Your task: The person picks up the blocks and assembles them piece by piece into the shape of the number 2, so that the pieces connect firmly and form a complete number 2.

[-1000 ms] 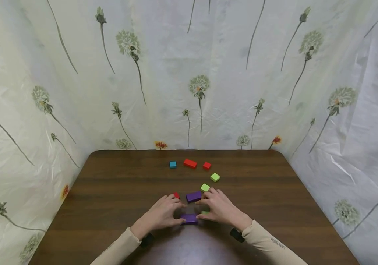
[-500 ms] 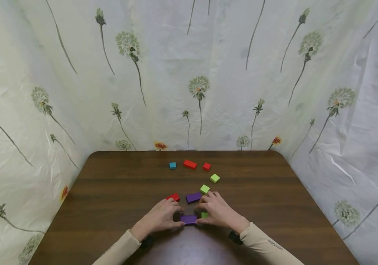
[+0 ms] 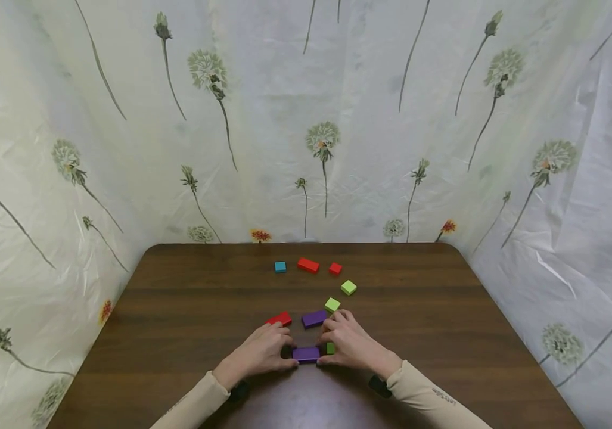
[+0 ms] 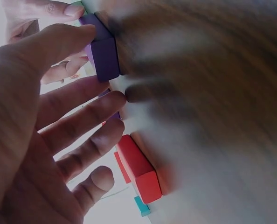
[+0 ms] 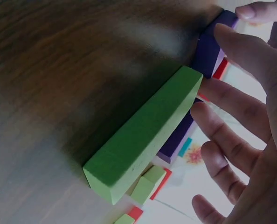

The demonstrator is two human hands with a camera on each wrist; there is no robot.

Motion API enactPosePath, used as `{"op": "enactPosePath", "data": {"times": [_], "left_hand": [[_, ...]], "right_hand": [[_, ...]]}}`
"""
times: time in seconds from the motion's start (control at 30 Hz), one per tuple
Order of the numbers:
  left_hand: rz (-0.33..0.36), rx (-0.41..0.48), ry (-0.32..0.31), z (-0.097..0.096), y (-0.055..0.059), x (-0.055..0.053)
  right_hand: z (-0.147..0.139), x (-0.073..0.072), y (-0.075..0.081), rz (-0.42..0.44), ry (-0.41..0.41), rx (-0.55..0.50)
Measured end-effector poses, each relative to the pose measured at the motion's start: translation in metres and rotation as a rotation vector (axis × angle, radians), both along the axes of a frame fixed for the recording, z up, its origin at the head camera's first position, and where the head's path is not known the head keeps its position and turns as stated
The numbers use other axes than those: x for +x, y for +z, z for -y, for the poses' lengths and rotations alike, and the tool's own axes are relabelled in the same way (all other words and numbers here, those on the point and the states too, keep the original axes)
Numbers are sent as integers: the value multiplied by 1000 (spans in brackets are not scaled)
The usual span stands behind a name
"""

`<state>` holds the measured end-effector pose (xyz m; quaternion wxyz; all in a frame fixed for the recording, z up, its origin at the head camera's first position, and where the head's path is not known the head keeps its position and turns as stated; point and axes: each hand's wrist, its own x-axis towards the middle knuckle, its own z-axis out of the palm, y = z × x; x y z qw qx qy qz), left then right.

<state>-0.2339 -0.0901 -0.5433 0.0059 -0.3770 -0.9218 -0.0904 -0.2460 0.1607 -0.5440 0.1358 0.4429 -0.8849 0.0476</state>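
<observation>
A purple block lies on the table between the two hands. My left hand holds its left end between thumb and index finger, the other fingers spread behind, as the left wrist view shows. At the right end of the purple block, my right hand pinches with thumb and index finger. A long green block lies right beside that end, mostly hidden under the right hand in the head view. Just beyond the left fingers is a red block. A second purple block lies farther back.
Two light green blocks sit behind the right hand, one farther back. Along the rear of the brown table are a small blue block, a long red block and a small red block. A flower-printed curtain surrounds the table.
Both hands have drawn slightly nearer the body, and their fingers have lowered around the purple block. More of the red block and the green block now shows. The other blocks stay put.
</observation>
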Motion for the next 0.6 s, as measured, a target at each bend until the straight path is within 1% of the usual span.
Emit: {"op": "enactPosePath", "data": {"times": [0.13,0.43,0.6], "left_hand": [[-13,-9,-11,-1,1,0],[-24,-4,-24,1,0,-1],[-58,7,-48,2,-1,0]], "right_hand": [[1,0,-1,-9,3,4],[4,1,0,12,6,9],[4,1,-1,-7,19,3]]}}
